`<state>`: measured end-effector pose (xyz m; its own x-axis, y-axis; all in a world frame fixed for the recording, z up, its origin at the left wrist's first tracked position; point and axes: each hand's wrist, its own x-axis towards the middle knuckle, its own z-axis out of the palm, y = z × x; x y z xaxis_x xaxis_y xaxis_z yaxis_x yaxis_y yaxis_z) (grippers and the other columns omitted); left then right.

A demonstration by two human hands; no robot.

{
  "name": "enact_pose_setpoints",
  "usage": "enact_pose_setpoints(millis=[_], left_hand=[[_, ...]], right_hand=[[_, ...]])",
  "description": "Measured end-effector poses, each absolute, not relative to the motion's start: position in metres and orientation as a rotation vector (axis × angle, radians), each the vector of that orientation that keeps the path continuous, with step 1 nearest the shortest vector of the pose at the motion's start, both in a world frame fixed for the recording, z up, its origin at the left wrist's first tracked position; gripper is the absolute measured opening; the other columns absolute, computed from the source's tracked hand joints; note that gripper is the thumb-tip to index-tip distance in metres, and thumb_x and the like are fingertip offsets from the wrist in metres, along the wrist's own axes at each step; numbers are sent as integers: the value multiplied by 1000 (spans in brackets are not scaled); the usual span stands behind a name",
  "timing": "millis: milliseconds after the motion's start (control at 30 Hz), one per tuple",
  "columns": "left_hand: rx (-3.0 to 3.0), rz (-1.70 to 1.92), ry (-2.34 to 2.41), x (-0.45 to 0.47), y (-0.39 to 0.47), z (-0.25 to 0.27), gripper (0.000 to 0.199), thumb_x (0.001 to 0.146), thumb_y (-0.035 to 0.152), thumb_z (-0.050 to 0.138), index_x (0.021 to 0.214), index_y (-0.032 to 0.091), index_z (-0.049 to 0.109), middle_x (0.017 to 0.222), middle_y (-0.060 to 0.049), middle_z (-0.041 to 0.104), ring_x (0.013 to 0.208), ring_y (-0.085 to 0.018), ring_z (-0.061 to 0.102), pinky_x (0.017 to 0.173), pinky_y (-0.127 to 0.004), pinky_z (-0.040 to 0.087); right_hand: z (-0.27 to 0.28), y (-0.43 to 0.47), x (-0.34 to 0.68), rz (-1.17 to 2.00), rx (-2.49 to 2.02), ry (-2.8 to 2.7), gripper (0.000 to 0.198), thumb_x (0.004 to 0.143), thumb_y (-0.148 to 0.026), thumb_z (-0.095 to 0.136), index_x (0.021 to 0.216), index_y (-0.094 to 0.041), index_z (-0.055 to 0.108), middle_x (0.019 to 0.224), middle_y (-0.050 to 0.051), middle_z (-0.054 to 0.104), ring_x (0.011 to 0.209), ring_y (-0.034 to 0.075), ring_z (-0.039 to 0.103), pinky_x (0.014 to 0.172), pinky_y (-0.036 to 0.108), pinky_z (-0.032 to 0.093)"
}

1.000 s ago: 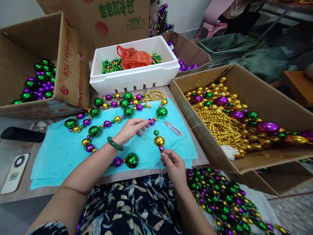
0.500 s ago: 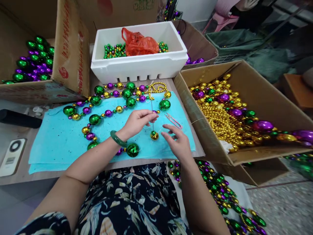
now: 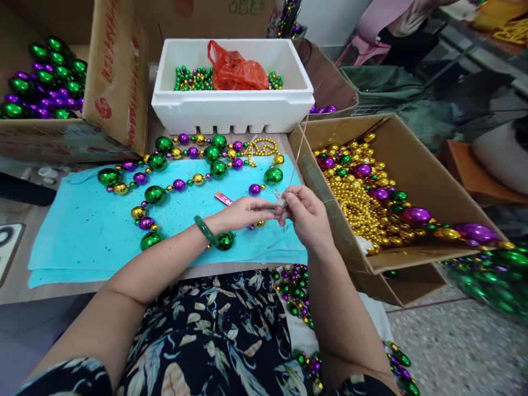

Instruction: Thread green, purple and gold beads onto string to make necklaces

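Near the right edge of the blue cloth (image 3: 82, 220), my two hands meet. My right hand (image 3: 307, 214) pinches a long thin needle (image 3: 300, 144), which slants up and to the right. My left hand (image 3: 253, 212), wearing a green bangle on the wrist, has its fingers pressed together against the right fingertips; what they hold is hidden. A gold bead (image 3: 259, 223) shows partly below the left fingers. A strand of green, purple and gold beads (image 3: 155, 195) curves over the cloth. A purple bead (image 3: 254, 190) and a large green bead (image 3: 273, 175) lie just beyond my hands.
A white foam box (image 3: 233, 102) with small beads and a red plastic bag (image 3: 237, 71) stands at the back. Cardboard boxes of beads stand left (image 3: 119, 82) and right (image 3: 396, 165). A pink-red strip (image 3: 223, 198) lies on the cloth. Bead strands hang by my lap.
The needle, upright in my left hand before, is now slanted in my right hand. My right hand has closed and come up to the left, which moved slightly down. The view has shifted right.
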<state>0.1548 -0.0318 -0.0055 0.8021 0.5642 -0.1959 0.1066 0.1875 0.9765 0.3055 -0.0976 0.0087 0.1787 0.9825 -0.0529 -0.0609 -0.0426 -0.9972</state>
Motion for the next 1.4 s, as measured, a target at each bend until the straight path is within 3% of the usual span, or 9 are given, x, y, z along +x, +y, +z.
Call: enact_pose_setpoints(millis=[300,433,533,633,767,933,1067,1200,1400], left_hand=[[1435,227,795,134,-38,-13,16,80,26,60,84,13,68,73,-3,65,58,-8,52,52,-20,41],[1396,433,738,139,-42,-16,14,77,27,64,80,14,65,100,-9,65,83,-13,60,62,-21,47],[1180,530,621,152,-51,-13,20,80,32,63,91,16,59,114,-11,62,98,-17,60,66,-24,51],[1032,485,534,160,-60,-9,30,79,34,64,101,19,53,98,-7,67,83,-15,65,64,-26,52],[1079,447,655,154,-62,-11,24,75,34,68,84,13,59,68,-2,64,56,-8,58,55,-21,47],[1094,534,853,122,-50,-12,30,74,40,68,86,12,67,64,-3,65,50,-8,55,49,-21,44],[1101,681,923,98,-44,-2,33,76,42,66,91,12,70,69,-6,67,57,-11,59,50,-21,44],[1243,809,978,87,-47,13,25,77,38,67,86,15,73,77,-6,70,66,-12,61,57,-22,48],[1360,928,1004,73,-56,29,17,76,32,67,75,15,73,71,-5,68,64,-12,60,60,-24,50]], right_hand=[[46,-97,343,780,-1178,-851,13,82,-30,62,79,-21,53,54,-5,53,43,8,51,35,18,34],[50,-100,337,850,-1138,-888,13,84,-31,61,81,-21,53,55,-5,53,44,8,51,34,18,35],[56,-101,322,891,-1112,-955,14,85,-33,60,84,-22,53,57,-5,54,45,7,52,36,17,38],[66,-102,314,898,-1109,-996,14,85,-33,60,85,-21,54,57,-4,55,46,8,53,36,18,39],[84,-103,328,732,-1109,-927,11,81,-29,63,79,-21,57,54,-4,56,43,8,51,33,17,35],[86,-111,372,416,-1157,-755,15,68,-26,69,73,-18,57,48,-2,55,40,11,50,32,20,34],[48,-128,392,258,-1644,-840,14,75,-33,58,77,-18,55,54,-2,56,44,12,49,39,22,34],[-5,-143,382,538,-2095,-1273,9,75,-26,57,71,-19,61,57,1,61,54,15,55,55,26,38],[-36,-144,363,732,-2680,-1919,27,88,-30,41,88,-24,68,85,7,70,75,21,62,55,26,32]])
